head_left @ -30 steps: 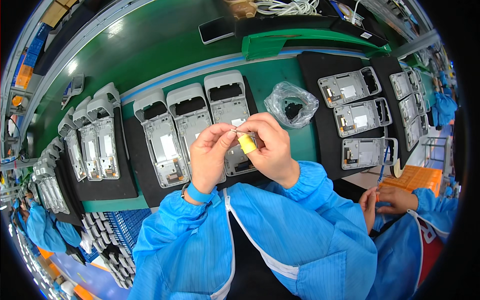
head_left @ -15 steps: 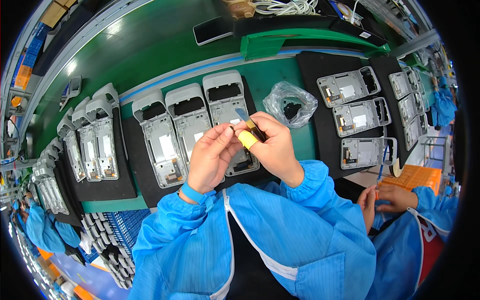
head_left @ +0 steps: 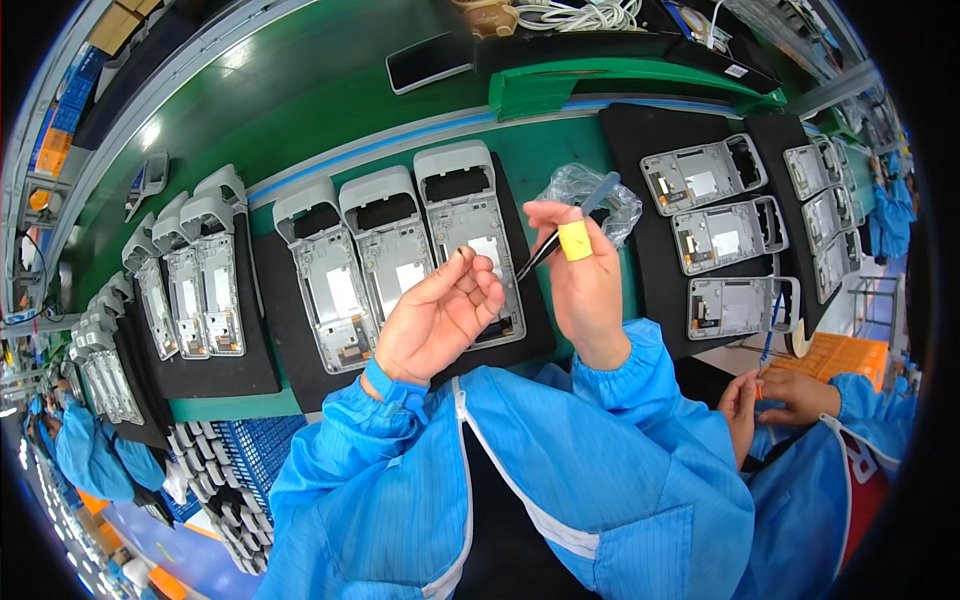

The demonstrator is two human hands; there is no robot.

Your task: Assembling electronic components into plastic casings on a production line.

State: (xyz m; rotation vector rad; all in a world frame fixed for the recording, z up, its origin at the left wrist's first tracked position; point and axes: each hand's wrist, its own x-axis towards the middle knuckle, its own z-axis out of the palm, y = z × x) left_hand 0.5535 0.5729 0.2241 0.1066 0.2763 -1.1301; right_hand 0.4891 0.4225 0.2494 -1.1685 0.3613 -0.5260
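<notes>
1. Centre: the left hand (head_left: 435,328), palm up, fingers curled, a tiny dark speck at its thumb tip.
2. Right of centre: the right hand (head_left: 588,292), wearing a yellow wrap (head_left: 575,240), grips tweezers (head_left: 538,257) pointing lower left.
3. Beyond it: a clear plastic bag (head_left: 626,214) on the green worktop (head_left: 230,409).
4. Left of centre: three grey housings (head_left: 388,238) on a black mat (head_left: 540,325).

Wearer in a bright blue, finely dark-striped fabric smock (head_left: 350,490), sleeves full, cuffs (head_left: 636,350) gathered. White zip (head_left: 460,397) joined at the top, fronts spread below over black clothing (head_left: 495,510). Stitched pocket-like panel (head_left: 645,545) low on one front. Left hand (head_left: 430,325): blue wristband (head_left: 396,389). Right hand (head_left: 588,300): bright yellow wrap (head_left: 575,241) circled one digit.
</notes>
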